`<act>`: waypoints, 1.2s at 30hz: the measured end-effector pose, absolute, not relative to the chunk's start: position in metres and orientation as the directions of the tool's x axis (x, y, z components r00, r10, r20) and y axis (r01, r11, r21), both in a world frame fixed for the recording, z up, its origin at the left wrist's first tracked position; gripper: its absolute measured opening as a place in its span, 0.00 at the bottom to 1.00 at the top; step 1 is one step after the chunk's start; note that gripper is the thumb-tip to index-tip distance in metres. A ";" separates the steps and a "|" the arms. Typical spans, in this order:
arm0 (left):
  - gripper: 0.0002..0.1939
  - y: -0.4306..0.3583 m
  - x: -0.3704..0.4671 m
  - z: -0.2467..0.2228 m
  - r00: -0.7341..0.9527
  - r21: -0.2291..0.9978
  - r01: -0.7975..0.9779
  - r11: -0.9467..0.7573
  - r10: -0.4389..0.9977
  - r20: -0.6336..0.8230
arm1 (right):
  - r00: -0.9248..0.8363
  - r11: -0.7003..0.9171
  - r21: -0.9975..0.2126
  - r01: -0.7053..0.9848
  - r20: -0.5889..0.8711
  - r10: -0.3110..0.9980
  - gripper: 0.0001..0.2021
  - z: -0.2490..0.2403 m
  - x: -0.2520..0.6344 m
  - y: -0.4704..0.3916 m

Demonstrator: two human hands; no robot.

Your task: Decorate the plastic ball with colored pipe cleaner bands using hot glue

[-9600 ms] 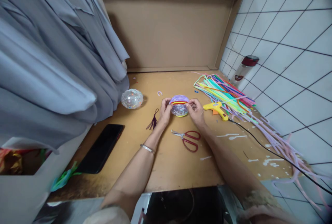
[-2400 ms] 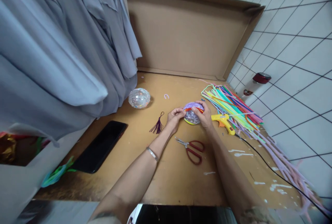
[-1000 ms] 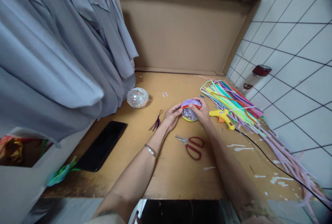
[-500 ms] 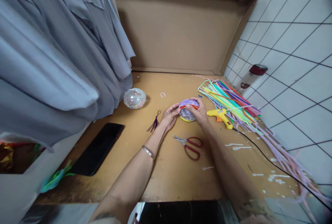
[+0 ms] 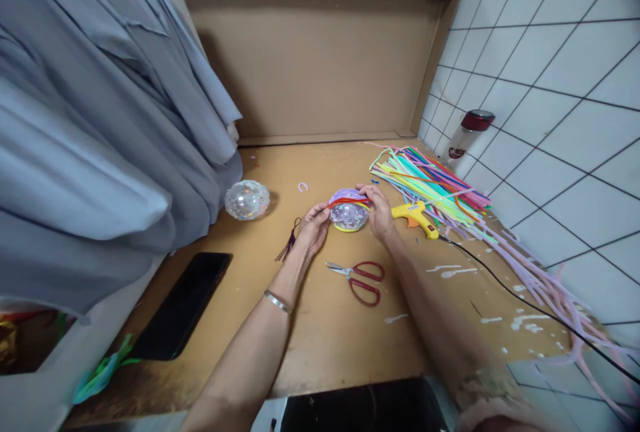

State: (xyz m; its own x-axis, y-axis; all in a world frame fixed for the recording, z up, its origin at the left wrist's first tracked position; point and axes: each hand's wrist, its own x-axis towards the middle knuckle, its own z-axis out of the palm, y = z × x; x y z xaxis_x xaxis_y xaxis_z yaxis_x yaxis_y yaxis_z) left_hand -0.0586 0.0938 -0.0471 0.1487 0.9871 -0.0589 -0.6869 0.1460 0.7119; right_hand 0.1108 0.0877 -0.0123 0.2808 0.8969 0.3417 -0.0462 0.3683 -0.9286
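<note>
Between my hands is a clear faceted ball (image 5: 349,217), wrapped over its top with lilac pipe cleaners (image 5: 347,194). A red pipe cleaner (image 5: 345,201) crosses below the lilac, and yellow shows along the bottom edge. My left hand (image 5: 314,227) pinches the red pipe cleaner at the ball's left side. My right hand (image 5: 377,209) is closed around the right side of the ball, its fingertips partly hidden. Red-handled scissors (image 5: 357,277) lie just in front, blades to the left. A dark purple tassel (image 5: 289,243) rests beside my left hand.
A yellow glue gun (image 5: 415,217) with a black cord lies at right, near a heap of colored pipe cleaners (image 5: 430,182). Another clear ball (image 5: 247,200) and a black phone (image 5: 183,305) are at left. Cardboard (image 5: 310,59) stands behind; a bottle (image 5: 470,135) is by the tiles.
My left hand has drawn slightly away from the ball's side, and my right thumb has left its front, exposing more of the red strip. The whole view has shifted a little.
</note>
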 end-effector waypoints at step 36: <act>0.13 0.094 -0.059 -0.046 0.068 0.808 -0.589 0.027 0.998 0.016 | 0.306 0.395 -0.910 -0.131 0.342 0.889 0.26 -0.025 0.104 0.087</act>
